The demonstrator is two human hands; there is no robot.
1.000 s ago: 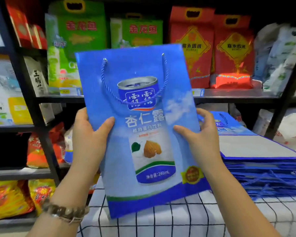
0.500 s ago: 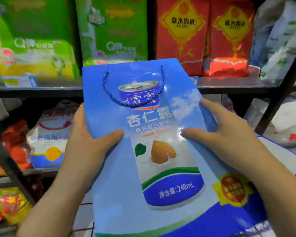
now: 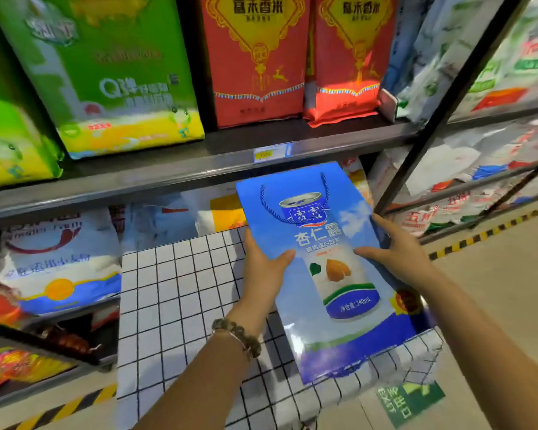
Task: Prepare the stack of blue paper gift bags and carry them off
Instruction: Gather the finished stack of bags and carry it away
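The blue paper gift bag (image 3: 330, 274), folded flat, shows a printed drink can and almond; it tilts, top edge away, over the checked tablecloth (image 3: 180, 305).

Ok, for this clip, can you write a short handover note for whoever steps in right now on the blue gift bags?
Left hand: grips the blue gift bag by its left edge, thumb on the printed front.
Right hand: holds the bag's right edge, thumb on the front.
Bag: flat and tilted, its handle end away from the person, over the checked tablecloth. I cannot tell whether it touches the cloth.
Done: one bag is in hand.
Left: the rest of the stack does not show in this view. Gather it and carry it off.
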